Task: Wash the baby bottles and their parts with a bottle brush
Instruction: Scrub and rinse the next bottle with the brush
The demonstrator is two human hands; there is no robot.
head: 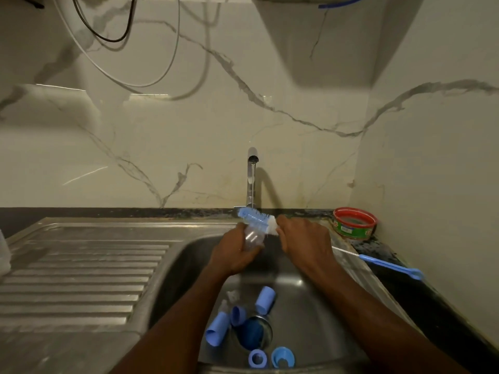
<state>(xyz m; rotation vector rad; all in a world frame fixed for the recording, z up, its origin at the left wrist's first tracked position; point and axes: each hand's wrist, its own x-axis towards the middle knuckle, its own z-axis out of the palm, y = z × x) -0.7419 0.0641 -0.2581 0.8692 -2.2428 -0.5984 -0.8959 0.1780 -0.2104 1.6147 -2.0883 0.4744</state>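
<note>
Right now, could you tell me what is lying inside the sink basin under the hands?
On the sink floor lie several blue bottle parts, around a blue piece over the drain. The forearms cover parts of the floor, so anything beneath them stays unseen.

The left hand point(237, 252) covers most of the clear bottle point(252, 237). The brush point(256, 218) handle hides under the right hand point(305, 238). Both are blurry. The tub point(354, 222) label is too small to read.
</note>
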